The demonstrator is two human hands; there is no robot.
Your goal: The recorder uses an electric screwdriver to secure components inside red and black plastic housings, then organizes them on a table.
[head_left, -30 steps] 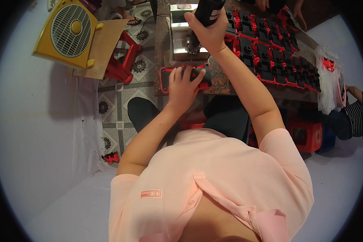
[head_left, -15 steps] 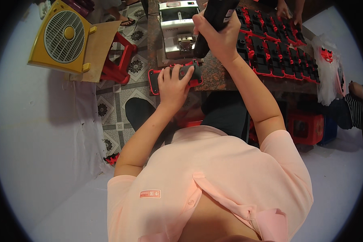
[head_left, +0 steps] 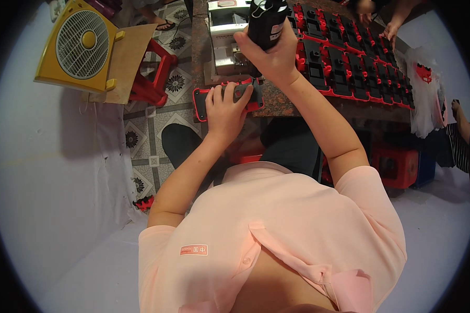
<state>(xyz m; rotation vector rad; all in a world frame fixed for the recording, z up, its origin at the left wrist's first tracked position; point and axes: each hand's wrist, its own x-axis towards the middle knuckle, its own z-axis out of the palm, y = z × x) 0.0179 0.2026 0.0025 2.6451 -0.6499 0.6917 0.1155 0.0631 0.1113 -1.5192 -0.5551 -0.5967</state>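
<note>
My right hand (head_left: 277,61) is wrapped round a black electric screwdriver (head_left: 265,28), held upright over the front edge of the table. The tool's lower end is hidden behind my fingers and cannot be made out clearly. My left hand (head_left: 224,107) grips a red and black plastic housing (head_left: 200,100) at the table's edge, its fingers spread across the top. Just behind the housing stands a silver metal machine (head_left: 223,39), probably a screw feeder, partly covered by my right hand and the screwdriver.
Rows of similar red and black housings (head_left: 339,70) cover the table's right side. Another person's hands (head_left: 390,32) reach in at the far right. A clear plastic bag (head_left: 422,99) hangs at the right end. A yellow fan (head_left: 81,44) and red stool (head_left: 159,78) stand left.
My right hand and the screwdriver have moved left and slightly nearer, and the tool has turned more upright. My left hand stays on the housing. The other person's hands have shifted.
</note>
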